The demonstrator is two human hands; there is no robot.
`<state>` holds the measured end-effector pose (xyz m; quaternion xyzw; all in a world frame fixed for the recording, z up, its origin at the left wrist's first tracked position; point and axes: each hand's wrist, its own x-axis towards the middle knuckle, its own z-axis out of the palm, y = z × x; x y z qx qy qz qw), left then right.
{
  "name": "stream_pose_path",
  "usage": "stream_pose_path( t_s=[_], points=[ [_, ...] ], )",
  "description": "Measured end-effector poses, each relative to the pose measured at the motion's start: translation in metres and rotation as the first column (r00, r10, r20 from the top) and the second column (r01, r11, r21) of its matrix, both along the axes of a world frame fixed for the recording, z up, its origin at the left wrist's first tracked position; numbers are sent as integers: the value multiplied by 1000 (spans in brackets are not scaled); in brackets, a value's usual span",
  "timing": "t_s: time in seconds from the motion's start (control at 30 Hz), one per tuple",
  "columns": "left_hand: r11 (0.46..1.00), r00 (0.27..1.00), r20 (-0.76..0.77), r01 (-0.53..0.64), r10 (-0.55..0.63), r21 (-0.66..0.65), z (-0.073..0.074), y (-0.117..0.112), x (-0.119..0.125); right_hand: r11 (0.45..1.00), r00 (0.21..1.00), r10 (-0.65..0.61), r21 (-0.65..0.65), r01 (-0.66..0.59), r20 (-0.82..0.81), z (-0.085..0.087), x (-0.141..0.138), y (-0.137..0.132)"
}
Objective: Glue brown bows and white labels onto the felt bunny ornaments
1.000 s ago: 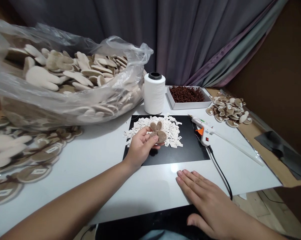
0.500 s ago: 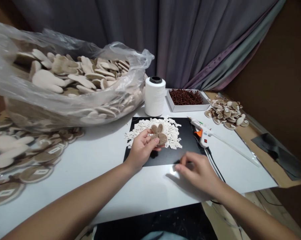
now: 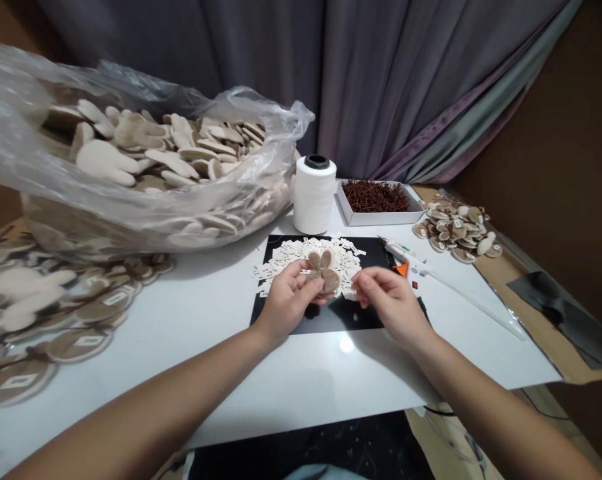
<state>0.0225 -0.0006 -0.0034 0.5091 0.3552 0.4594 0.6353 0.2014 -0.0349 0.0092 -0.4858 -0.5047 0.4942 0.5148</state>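
Note:
My left hand (image 3: 293,293) grips a small brown fabric bunny-head shape (image 3: 330,281) between thumb and fingers, its two ears pointing up. Just to the right, my right hand (image 3: 383,293) has thumb and fingertips pinched together beside the shape; anything between them is too small to make out. Beneath and behind both hands lies a heap of small white printed labels (image 3: 285,257) on a black mat (image 3: 341,323). A white hot glue gun (image 3: 421,270) with an orange trigger rests beyond my right hand, its handle partly hidden.
A large clear plastic bag (image 3: 181,207) of bunny shapes fills the back left. Labelled pieces (image 3: 93,340) lie at left, more in a pile (image 3: 458,230) at right. Behind the mat stand a white thread cone (image 3: 315,200) and a box of dark brown ties (image 3: 375,198).
My right hand has moved up and left from the table's front area, over the mat and close to the bunny shape. My left hand still holds the shape; the view has shifted slightly.

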Motion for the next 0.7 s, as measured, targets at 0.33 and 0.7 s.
stream_pose_path(
  t_s=[0.33, 0.7],
  points=[
    [998, 1000, -10, -14, 14, -67, -2, 1, -1, 999, 855, -2, 44, 29, -519, 32, 40, 7],
    [995, 999, -19, -32, 31, -91, -4, 3, -1, 969, 975, 165, -209, -132, 146, 12, 41, 7]
  ],
)
